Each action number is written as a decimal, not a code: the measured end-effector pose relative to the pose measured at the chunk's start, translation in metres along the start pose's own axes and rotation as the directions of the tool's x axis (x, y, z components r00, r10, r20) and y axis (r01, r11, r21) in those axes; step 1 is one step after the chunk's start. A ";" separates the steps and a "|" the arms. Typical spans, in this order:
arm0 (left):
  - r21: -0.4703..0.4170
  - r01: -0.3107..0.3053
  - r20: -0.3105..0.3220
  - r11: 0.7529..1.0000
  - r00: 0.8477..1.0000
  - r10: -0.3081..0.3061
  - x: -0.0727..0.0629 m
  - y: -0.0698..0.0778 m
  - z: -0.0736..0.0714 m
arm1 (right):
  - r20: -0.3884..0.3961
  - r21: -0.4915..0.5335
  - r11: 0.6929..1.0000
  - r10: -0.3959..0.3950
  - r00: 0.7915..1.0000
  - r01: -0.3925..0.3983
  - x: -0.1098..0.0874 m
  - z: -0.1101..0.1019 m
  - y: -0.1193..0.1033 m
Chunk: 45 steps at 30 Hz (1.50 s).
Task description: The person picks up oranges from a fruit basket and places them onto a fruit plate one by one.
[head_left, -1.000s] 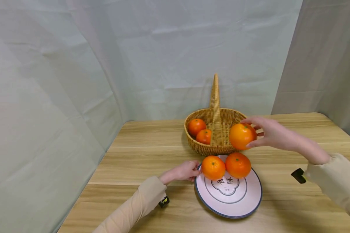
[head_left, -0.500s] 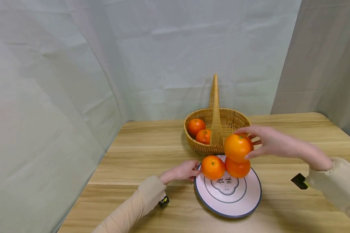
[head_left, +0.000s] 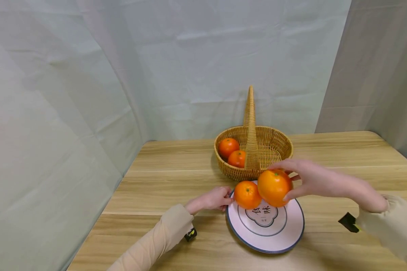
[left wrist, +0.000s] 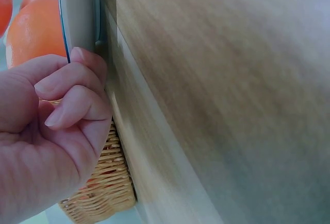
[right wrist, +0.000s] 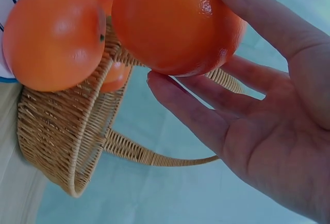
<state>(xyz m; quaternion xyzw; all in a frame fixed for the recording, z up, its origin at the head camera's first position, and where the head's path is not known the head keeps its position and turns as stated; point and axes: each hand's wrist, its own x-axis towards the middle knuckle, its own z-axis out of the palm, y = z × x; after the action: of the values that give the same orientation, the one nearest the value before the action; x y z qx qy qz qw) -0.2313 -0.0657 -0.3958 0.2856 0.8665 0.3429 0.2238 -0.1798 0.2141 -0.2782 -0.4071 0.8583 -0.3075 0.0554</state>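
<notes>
My right hand (head_left: 310,178) holds an orange (head_left: 274,187) over the far part of a white plate (head_left: 268,242) with a blue rim and dark printed characters. Thumb and fingers curve around the fruit, as the right wrist view also shows. A second orange (head_left: 247,195) sits on the plate, just left of the held one. Another orange on the plate (right wrist: 54,36) appears in the right wrist view; the held fruit covers it in the head view. My left hand (head_left: 215,198) grips the plate's left rim, its fingers curled at the edge in the left wrist view.
Right behind the plate stands a wicker basket (head_left: 232,173) with a tall arched handle (head_left: 251,124). Two oranges (head_left: 228,146) lie in its left half. The wooden table (head_left: 156,177) ends at a hanging pale cloth (head_left: 190,75).
My right hand has brought the orange down and slightly left, from in front of the basket's right side to over the plate, covering the orange there. The left hand has stayed at the rim.
</notes>
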 end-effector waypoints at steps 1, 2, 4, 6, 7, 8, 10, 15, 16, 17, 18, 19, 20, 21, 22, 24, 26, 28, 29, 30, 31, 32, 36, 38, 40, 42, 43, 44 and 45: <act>-0.001 0.003 0.000 1.000 1.000 -0.003 0.000 0.000 0.000 | 0.002 0.002 1.000 -0.001 1.000 0.001 -0.001 0.001 0.000; -0.002 0.007 0.000 1.000 1.000 -0.007 0.000 0.000 0.000 | 0.003 0.004 1.000 0.003 1.000 -0.003 -0.002 0.002 -0.001; -0.003 0.010 0.001 1.000 1.000 -0.010 0.001 0.000 0.000 | 0.006 0.002 1.000 0.007 1.000 -0.007 -0.004 0.004 -0.001; -0.004 0.011 0.001 1.000 1.000 -0.011 0.001 0.000 0.000 | 0.005 0.002 1.000 0.015 1.000 -0.015 -0.005 0.005 -0.001; -0.003 0.009 0.001 1.000 1.000 -0.009 0.000 0.000 0.000 | 0.004 0.005 1.000 0.015 1.000 -0.015 -0.006 0.006 -0.001; -0.001 0.006 0.001 1.000 1.000 -0.006 0.000 0.000 0.000 | 0.007 0.008 1.000 0.014 1.000 -0.014 -0.006 0.007 -0.001; 0.002 0.000 0.000 1.000 1.000 0.000 0.000 0.000 0.000 | 0.007 0.014 1.000 0.005 1.000 -0.005 -0.007 0.009 -0.001; -0.004 -0.004 -0.002 1.000 1.000 0.004 -0.001 0.001 0.000 | 0.004 0.005 1.000 -0.007 1.000 0.007 -0.010 0.014 -0.003; -0.007 -0.002 -0.001 1.000 1.000 0.002 -0.001 0.001 0.000 | 0.004 0.001 1.000 -0.009 1.000 0.009 -0.011 0.015 -0.003; -0.010 -0.002 0.000 1.000 1.000 0.002 -0.001 0.001 0.000 | 0.003 0.000 1.000 -0.013 1.000 0.013 -0.011 0.016 -0.003; -0.013 0.000 0.001 1.000 1.000 0.000 -0.001 0.001 0.000 | 0.002 -0.004 1.000 -0.018 1.000 0.018 -0.012 0.017 -0.002; -0.016 0.001 0.001 1.000 1.000 -0.001 -0.001 0.001 0.000 | 0.001 -0.005 1.000 -0.020 1.000 0.020 -0.013 0.018 -0.002; -0.017 0.002 0.001 1.000 1.000 -0.002 -0.001 0.001 0.000 | -0.001 -0.007 1.000 -0.026 1.000 0.026 -0.013 0.019 -0.002; -0.020 0.002 0.000 1.000 1.000 -0.002 -0.001 0.001 0.000 | -0.002 -0.011 1.000 -0.029 1.000 0.029 -0.014 0.020 -0.001; -0.021 0.004 0.001 1.000 1.000 -0.004 -0.001 0.001 0.000 | -0.003 -0.013 1.000 -0.028 1.000 0.028 -0.014 0.020 -0.001; -0.024 0.004 -0.001 1.000 1.000 -0.005 -0.001 0.002 -0.001 | -0.003 -0.015 0.999 -0.030 1.000 0.030 -0.016 0.021 0.000; -0.026 0.003 -0.004 1.000 1.000 -0.003 -0.001 0.001 0.000 | 0.000 -0.010 0.999 -0.032 0.999 0.032 -0.017 0.022 0.001; -0.026 0.003 -0.003 1.000 1.000 -0.003 -0.001 0.002 0.000 | 0.004 -0.001 0.999 -0.038 0.999 0.038 -0.018 0.022 0.001; -0.026 0.002 -0.003 1.000 1.000 -0.002 -0.001 0.002 0.000 | 0.006 0.002 0.999 -0.045 0.999 0.045 -0.018 0.023 0.001; -0.027 0.003 -0.003 1.000 1.000 -0.003 -0.001 0.002 0.000 | 0.012 0.006 0.999 -0.046 0.999 0.046 -0.019 0.023 0.002; -0.025 0.004 -0.001 1.000 1.000 -0.004 -0.001 0.002 0.000 | 0.015 0.010 0.999 -0.050 0.999 0.050 -0.019 0.024 0.002; -0.025 0.006 0.000 1.000 1.000 -0.006 -0.001 0.002 0.000 | 0.017 0.010 0.998 -0.055 0.998 0.054 -0.020 0.024 0.002; -0.024 0.008 -0.001 1.000 1.000 -0.008 -0.001 0.002 0.000 | 0.032 0.016 0.997 -0.069 0.997 0.069 -0.022 0.027 0.004; -0.026 0.010 -0.001 1.000 1.000 -0.010 -0.001 0.002 0.000 | 0.039 0.023 0.997 -0.079 0.996 0.078 -0.022 0.028 0.005; -0.029 0.008 -0.002 1.000 1.000 -0.008 -0.001 0.001 0.000 | 0.054 0.031 0.997 -0.072 0.996 0.070 -0.022 0.029 0.005; -0.033 0.011 -0.001 0.999 1.000 -0.011 -0.001 0.001 0.000 | 0.072 0.035 0.997 -0.067 0.995 0.064 -0.023 0.029 0.005; -0.034 0.009 -0.002 0.999 1.000 -0.009 -0.001 0.001 0.000 | 0.080 0.038 0.997 -0.068 0.995 0.065 -0.023 0.030 0.006; -0.035 0.008 -0.002 0.999 1.000 -0.008 -0.001 0.000 0.000 | 0.087 0.032 0.998 -0.065 0.994 0.062 -0.024 0.030 0.006; -0.034 0.006 -0.003 0.999 1.000 -0.006 -0.001 0.000 0.000 | 0.095 0.028 0.998 -0.065 0.993 0.063 -0.024 0.030 0.007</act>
<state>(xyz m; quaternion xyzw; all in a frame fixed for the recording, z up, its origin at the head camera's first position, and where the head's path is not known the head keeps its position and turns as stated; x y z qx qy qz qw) -0.2306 -0.0658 -0.3959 0.2787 0.8617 0.3574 0.2282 -0.1579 0.2203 -0.3102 -0.4478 0.8374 -0.2998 0.0916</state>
